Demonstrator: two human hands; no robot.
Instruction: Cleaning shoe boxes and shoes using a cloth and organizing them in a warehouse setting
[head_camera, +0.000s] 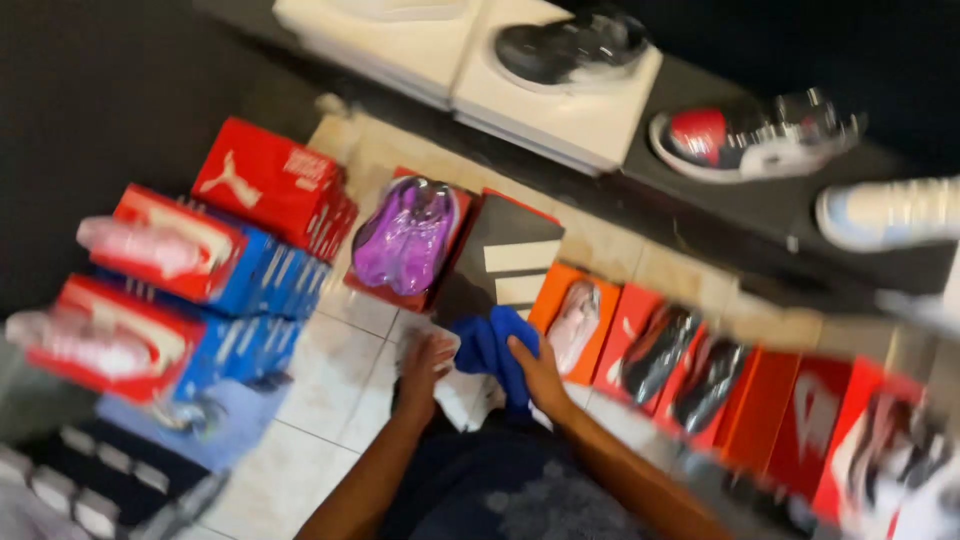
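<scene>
Head view: both hands (420, 365) on blue cloth (497, 350) (shoe boxes (520, 255) close around).

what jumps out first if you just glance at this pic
The eye lands on the bright purple shoe wrapped in clear plastic on a red box near the middle, ringed by red and orange shoe boxes stacked on the tiled floor. Just below it, the left hand presses on a pale box while the right hand holds a blue cloth. Display shoes sit on the dark shelf above, though the picture is blurred.

Motion-blurred shoes (905, 440), cut off bottom right.
</scene>
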